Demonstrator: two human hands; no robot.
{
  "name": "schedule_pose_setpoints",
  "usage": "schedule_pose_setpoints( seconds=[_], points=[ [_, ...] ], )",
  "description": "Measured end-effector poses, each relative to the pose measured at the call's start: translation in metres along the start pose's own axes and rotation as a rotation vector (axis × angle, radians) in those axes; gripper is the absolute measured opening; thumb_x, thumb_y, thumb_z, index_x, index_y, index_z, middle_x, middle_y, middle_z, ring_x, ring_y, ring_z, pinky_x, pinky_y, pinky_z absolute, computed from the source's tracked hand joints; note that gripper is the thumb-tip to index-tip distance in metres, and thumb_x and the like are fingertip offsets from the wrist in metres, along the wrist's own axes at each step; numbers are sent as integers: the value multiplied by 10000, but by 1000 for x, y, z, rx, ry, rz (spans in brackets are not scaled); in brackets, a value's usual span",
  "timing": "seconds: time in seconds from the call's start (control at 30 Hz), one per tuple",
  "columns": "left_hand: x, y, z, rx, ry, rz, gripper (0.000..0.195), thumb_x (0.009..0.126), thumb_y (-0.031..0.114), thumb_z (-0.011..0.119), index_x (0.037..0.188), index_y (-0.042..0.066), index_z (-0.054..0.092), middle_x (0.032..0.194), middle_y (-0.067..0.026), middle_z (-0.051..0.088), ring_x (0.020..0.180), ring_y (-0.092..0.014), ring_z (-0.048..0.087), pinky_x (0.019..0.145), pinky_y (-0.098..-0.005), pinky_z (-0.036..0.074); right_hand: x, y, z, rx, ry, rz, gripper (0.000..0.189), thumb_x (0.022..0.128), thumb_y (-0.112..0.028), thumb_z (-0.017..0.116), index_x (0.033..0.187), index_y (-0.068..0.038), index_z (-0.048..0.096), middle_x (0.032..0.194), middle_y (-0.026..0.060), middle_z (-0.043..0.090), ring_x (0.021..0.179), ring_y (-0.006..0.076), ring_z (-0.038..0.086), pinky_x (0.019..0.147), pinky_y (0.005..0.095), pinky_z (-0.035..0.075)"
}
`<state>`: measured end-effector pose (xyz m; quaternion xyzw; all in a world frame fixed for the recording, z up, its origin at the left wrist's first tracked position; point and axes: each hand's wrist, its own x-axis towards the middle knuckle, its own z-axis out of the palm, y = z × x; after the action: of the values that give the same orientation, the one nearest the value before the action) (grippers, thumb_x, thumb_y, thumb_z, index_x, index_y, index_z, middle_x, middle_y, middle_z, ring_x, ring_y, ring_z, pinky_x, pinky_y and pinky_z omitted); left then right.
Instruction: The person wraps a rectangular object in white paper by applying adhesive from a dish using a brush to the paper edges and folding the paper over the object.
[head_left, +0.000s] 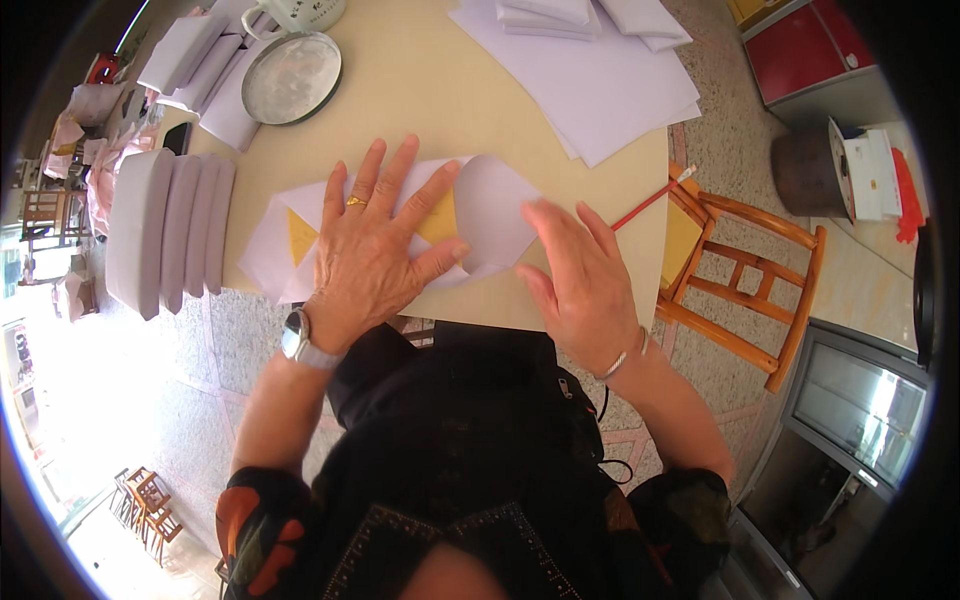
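Observation:
A sheet of white paper (495, 199) lies in front of me, partly folded over a stack of yellow paper (436, 221). My left hand (375, 240) rests flat on it with the fingers spread, pressing the folds down. At the sheet's right corner is my right hand (585, 281), thumb and fingers apart, close to the paper's edge; whether the fingertips touch it I cannot tell. The left end of the sheet (262, 244) has creased, slanting folds.
Several wrapped white packets (187, 225) stand at the table's left edge. Behind them are a metal lid (292, 79) and a mug (307, 11). Loose white sheets (600, 82) and a red-handled brush (649, 199) lie right. A wooden chair (750, 277) stands beyond the table.

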<state>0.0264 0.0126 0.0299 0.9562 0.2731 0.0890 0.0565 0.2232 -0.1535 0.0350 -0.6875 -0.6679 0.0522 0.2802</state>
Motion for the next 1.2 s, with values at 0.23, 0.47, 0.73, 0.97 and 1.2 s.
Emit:
schedule_pose_setpoints(
  seconds=[0.23,0.47,0.73,0.97,1.2],
  points=[
    [1,-1,0,-4,12,14,725,983,680,583,1588,285,521,1696,-130,381,1550,-415,352,1260,-621,221,58,17,27,82,-50,-59,905,900,-27,746,1645,21,235,1539,166,558,1496,303,466,1255,521,321],
    [1,-1,1,-23,40,20,749,951,648,641,1593,289,500,1658,-135,435,1524,-421,387,1244,-639,249,61,24,38,91,-116,-95,897,911,-59,759,1636,33,237,1496,164,593,1451,277,510,1262,521,322],
    [2,1,0,-20,20,13,742,946,636,657,1574,265,517,1646,-128,449,1520,-412,392,1240,-637,256,54,26,45,-119,-119,-150,717,991,-104,663,1585,73,302,1460,167,619,1440,272,523,1278,517,292],
    [1,0,1,-29,42,11,718,937,617,681,1542,250,556,1635,-124,463,1512,-405,408,1238,-634,261,46,18,23,-313,-284,-81,585,1041,-124,528,1558,92,359,1466,163,622,1508,258,455,1318,520,183],
    [3,2,-1,-30,58,17,700,942,599,685,1533,244,565,1625,-128,476,1507,-401,418,1232,-629,272,30,40,-16,-485,-377,-76,491,999,-79,585,1472,31,510,1438,143,641,1429,280,535,1269,513,298]
  ],
)
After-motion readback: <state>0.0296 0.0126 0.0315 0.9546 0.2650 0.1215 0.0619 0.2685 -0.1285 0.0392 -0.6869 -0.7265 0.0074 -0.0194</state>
